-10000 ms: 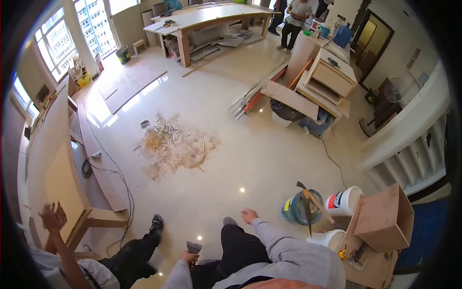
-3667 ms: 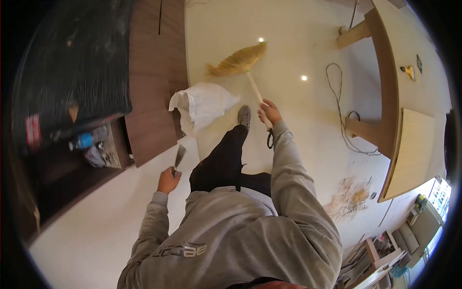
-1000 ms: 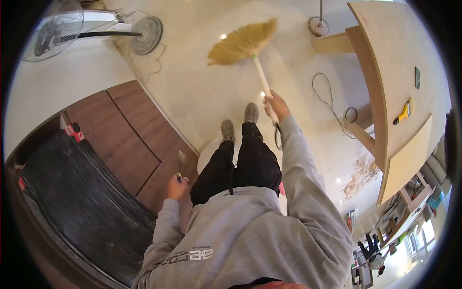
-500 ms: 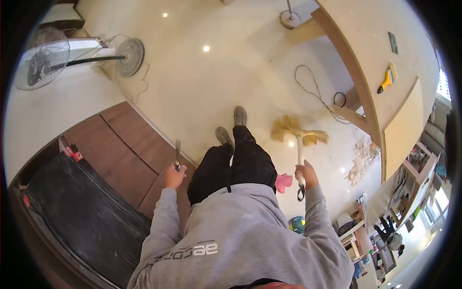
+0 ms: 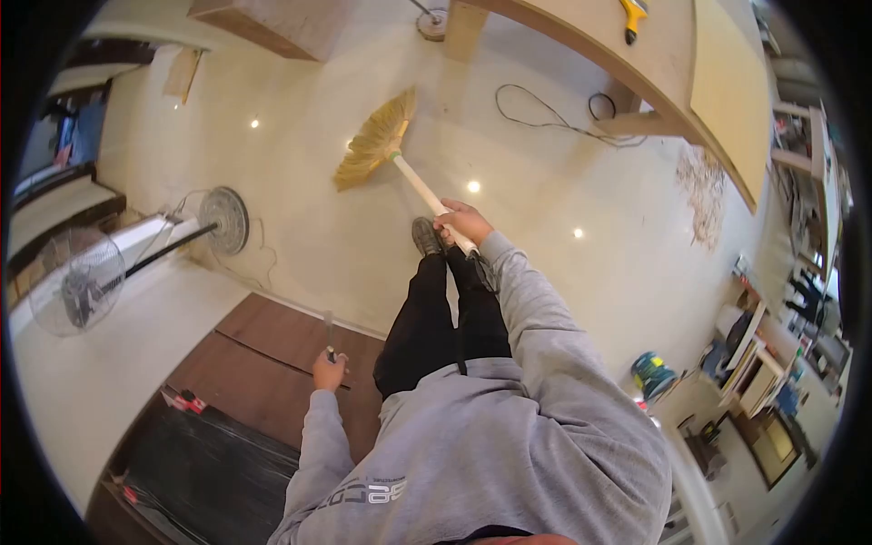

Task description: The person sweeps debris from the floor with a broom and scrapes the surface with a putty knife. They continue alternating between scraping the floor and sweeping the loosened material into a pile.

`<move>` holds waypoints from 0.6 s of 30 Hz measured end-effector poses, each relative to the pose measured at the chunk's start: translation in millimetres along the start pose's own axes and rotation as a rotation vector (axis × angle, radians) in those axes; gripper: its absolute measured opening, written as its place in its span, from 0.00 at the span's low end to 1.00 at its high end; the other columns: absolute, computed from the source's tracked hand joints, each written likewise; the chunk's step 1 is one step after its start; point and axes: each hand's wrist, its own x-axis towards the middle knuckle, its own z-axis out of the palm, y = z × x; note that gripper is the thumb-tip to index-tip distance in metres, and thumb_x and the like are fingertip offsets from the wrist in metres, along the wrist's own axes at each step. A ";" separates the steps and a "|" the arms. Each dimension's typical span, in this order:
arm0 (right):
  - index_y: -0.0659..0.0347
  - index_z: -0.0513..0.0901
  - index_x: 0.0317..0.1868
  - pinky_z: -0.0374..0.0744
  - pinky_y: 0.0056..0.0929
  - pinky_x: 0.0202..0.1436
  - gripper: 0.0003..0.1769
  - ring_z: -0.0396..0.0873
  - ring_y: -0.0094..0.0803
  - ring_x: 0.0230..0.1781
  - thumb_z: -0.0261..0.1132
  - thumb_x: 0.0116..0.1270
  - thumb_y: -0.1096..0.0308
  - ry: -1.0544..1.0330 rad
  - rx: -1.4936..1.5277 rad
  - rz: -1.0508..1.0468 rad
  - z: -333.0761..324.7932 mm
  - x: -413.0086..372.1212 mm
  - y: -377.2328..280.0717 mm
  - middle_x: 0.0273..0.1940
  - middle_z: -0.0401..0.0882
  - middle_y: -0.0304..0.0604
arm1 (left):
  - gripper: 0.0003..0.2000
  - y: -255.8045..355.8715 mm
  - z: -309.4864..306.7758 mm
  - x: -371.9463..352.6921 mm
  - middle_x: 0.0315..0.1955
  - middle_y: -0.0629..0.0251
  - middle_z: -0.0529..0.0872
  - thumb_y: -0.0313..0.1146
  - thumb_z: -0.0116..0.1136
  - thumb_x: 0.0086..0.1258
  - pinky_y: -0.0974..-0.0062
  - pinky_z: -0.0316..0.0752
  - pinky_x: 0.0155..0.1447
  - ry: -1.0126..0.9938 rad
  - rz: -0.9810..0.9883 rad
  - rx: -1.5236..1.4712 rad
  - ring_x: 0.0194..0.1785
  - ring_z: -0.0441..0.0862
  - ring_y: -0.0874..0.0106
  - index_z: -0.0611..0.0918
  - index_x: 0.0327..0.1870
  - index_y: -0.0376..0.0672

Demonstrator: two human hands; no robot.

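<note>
My right hand is closed round the pale handle of a broom. The broom's fanned straw head is turned toward the upper left, over the floor ahead of my feet. On the left, my left hand is closed round the dark handle of a thin, flat tool that points away from me, its blade blurred. Below and beside that hand lie brown wooden panels.
A standing fan with a round base is at the left. At the upper right, a wooden table bears a yellow-handled brush. A cable and shavings lie on the floor. A distant person is at the right.
My right hand has swung the broom forward and to the left, and its head is now fanned wide. The view has turned. My left hand still holds the thin tool.
</note>
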 end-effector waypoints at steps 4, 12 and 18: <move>0.65 0.61 0.67 0.72 0.25 0.17 0.34 0.72 0.25 0.17 0.61 0.58 0.76 0.095 -0.079 0.025 -55.6 -42.0 8.8 0.27 0.76 0.42 | 0.07 9.4 -29.0 23.6 0.26 0.61 0.85 0.28 0.55 0.61 0.78 0.70 0.19 -0.006 -0.044 -0.090 0.20 0.80 0.74 0.70 0.26 0.42; 0.69 0.66 0.60 0.73 0.28 0.16 0.31 0.72 0.28 0.17 0.64 0.55 0.75 0.550 -0.105 0.106 -274.8 -156.5 48.9 0.26 0.77 0.44 | 0.06 31.4 -27.4 15.1 0.24 0.60 0.84 0.28 0.55 0.60 0.75 0.72 0.22 -0.134 0.083 0.187 0.20 0.81 0.72 0.70 0.27 0.40; 0.68 0.73 0.31 0.71 0.30 0.13 0.05 0.73 0.31 0.13 0.59 0.52 0.77 0.864 -0.320 0.073 -382.7 -220.2 31.4 0.18 0.74 0.46 | 0.06 43.8 -0.1 -24.8 0.24 0.59 0.84 0.28 0.55 0.60 0.74 0.72 0.22 -0.080 0.070 0.220 0.19 0.81 0.71 0.71 0.28 0.38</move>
